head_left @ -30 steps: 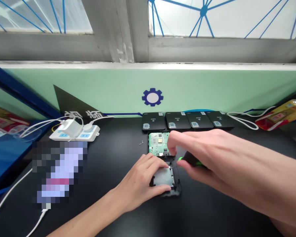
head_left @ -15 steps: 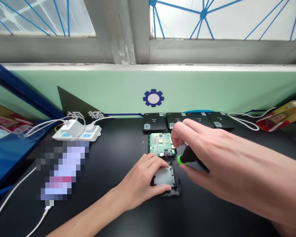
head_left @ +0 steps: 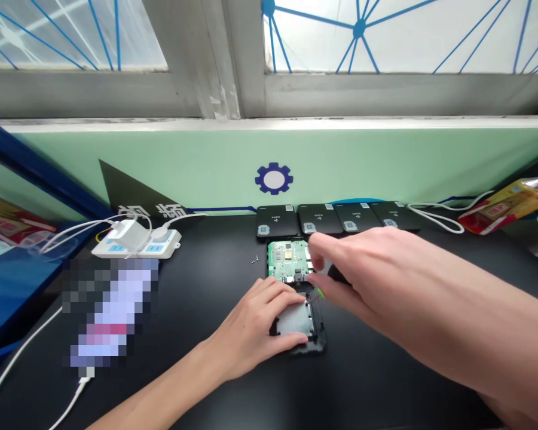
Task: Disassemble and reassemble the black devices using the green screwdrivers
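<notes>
My right hand (head_left: 354,269) is wrapped round a black and green screwdriver (head_left: 336,275), its thin shaft reaching the upper right corner of a metal plate (head_left: 295,321). That plate lies in an open black case (head_left: 316,346). Thumb and fingers of my left hand (head_left: 262,322) press on the plate's left part and edges, holding the case. Just behind, a green circuit board (head_left: 287,257) sits in another black shell, partly covered by my right hand.
Small screws (head_left: 255,259) lie left of the board. Several black boxes (head_left: 277,222) line the wall. At the left are a white power strip (head_left: 164,243) with cables and a blurred phone (head_left: 116,310). A red and yellow package (head_left: 497,209) is at the right.
My right hand has turned and its fingers have closed further over the screwdriver, hiding more of the handle. My left hand keeps its hold. The whole view has shifted slightly.
</notes>
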`<state>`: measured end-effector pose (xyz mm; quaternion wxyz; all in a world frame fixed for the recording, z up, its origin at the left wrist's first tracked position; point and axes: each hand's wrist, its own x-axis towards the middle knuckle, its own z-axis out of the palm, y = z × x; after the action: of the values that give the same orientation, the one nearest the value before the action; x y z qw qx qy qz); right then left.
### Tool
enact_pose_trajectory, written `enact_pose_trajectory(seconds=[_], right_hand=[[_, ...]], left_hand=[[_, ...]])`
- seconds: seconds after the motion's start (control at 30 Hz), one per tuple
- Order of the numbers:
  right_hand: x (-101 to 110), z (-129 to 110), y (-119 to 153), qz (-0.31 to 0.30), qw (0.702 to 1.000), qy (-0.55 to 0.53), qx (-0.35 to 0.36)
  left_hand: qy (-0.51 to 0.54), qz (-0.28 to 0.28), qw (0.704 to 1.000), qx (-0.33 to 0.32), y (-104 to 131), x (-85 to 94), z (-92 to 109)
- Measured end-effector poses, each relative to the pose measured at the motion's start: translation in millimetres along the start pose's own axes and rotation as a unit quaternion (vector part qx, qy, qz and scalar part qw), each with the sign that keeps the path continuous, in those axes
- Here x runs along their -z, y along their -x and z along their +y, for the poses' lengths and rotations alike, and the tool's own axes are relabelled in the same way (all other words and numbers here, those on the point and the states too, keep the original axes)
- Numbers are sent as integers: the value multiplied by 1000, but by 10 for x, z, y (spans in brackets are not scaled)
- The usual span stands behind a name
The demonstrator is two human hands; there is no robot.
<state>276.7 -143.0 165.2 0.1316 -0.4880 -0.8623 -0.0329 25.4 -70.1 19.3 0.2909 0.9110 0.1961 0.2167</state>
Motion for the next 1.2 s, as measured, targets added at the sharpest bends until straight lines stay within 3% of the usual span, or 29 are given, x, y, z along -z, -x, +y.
enact_pose_trajectory(seconds=[0.1, 0.27, 0.53, 0.73, 0.87, 1.03, 1.2], right_hand=[[-4, -6, 16, 7, 999, -23, 25], [-12, -11, -11, -26, 1000, 5, -12], [4, -35, -66, -2, 999, 11, -31], [0, -33, -84, 11, 999, 38, -15], [11, -38, -72, -12, 1000, 9, -4], [12, -21, -49, -4, 1000, -5, 4], [34, -4, -48, -38, 997, -55, 45]], left_hand=[[2, -6, 1000, 0, 2, -5, -7], [6, -2, 1000, -6, 2, -11, -6], [22, -11, 1000, -5, -7, 36, 22], [47, 8, 999, 20, -50, 36, 19], [53, 28, 997, 44, -108, 2, 53], [49, 8, 997, 52, -193, -36, 77], [48, 3, 997, 53, -251, -19, 89]])
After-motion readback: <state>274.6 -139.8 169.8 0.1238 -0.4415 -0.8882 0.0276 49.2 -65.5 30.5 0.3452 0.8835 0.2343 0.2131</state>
